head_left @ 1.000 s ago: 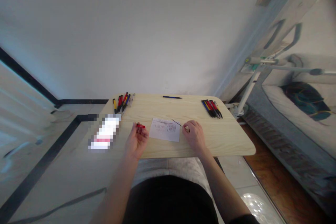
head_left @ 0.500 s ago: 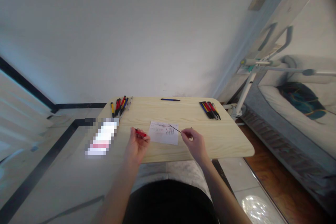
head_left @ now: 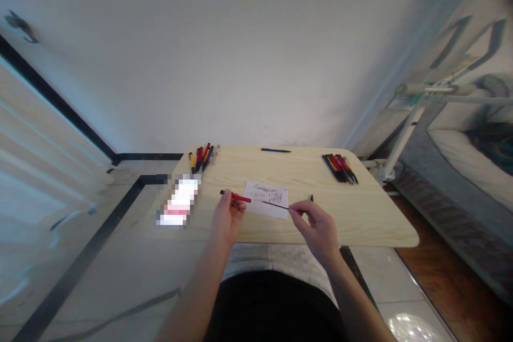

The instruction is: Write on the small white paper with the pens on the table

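My left hand [head_left: 230, 218] is closed around a red pen barrel [head_left: 241, 199] with a black end, its other end turned to the right. Between the thumb and fingers of my right hand [head_left: 316, 225] is a thin dark pen refill [head_left: 276, 205]. The refill points left at the barrel's right end, with a small gap between them. Below both lies a white sheet of paper [head_left: 262, 210] with dark scribbles. Just beyond my right fingers, a small black piece [head_left: 311, 198] shows on the table, partly hidden.
Pens in several colours [head_left: 204, 158] lie at the table's back left, and another group of pens [head_left: 340, 169] at the right. A single blue pen [head_left: 276, 150] lies at the back edge of the wooden table [head_left: 368, 219]. A pixelated bright patch [head_left: 180, 200] covers the left side.
The red barrel has swung to point right, towards the refill. My right hand has levelled the refill and lined it up with the barrel. The camera view has shifted left.
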{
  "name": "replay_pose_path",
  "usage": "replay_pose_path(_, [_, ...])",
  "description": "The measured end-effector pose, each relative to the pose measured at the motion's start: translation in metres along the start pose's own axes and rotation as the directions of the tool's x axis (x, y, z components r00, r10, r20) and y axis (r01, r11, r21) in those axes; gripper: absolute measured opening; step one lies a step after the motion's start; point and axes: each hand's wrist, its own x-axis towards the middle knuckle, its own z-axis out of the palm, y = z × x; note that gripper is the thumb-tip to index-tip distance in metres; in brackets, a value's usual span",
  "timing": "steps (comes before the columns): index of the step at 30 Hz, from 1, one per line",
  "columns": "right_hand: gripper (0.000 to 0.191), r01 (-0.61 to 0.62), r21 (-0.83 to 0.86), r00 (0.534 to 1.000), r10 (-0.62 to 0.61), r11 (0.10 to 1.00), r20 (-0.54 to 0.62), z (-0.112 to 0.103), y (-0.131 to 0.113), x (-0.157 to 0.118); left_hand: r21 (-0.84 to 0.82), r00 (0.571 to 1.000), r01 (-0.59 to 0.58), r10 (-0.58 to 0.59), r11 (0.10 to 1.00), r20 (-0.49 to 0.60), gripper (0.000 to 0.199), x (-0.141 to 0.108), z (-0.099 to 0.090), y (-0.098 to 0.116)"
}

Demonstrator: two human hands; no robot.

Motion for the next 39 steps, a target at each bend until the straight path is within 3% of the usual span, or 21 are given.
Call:
replay_pose_path(11, [0.008, -0.03, 0.006, 1.0, 0.03, 1.0, -0.011, -0.004, 0.003, -0.002, 0.065, 0.998, -0.052, 0.054, 0.997, -0.023, 0.017, 0.001, -0.001, -0.002])
replay_pose_path(24, [0.012, 0.008, -0.056, 0.999, -0.005, 0.998, 0.053, 0.005, -0.002, -0.004, 0.223, 0.998, -0.065, 0.065, 0.973, 0.006, 0.019, -0.01, 0.003, -0.019])
replay_pose_path(31, [0.012, 0.066, -0.05, 0.996, -0.062, 0.997, 0.065, 0.017, -0.004, -0.008, 0.403, 0.999, -0.052, 0.043, 0.914, 0.03, 0.028, -0.026, 0.008, -0.041])
replay_pose_path(36, [0.012, 0.093, -0.068, 0.994, -0.088, 0.993, 0.065, 0.014, -0.004, -0.009, 0.511, 0.993, -0.113, 0.074, 0.852, 0.096, 0.031, -0.027, 0.004, -0.042])
replay_pose_path(39, [0.012, 0.082, -0.081, 0.994, -0.075, 0.993, 0.079, 0.013, -0.003, -0.01, 0.56, 0.995, -0.087, 0.047, 0.824, 0.086, 0.035, -0.029, 0.004, -0.039])
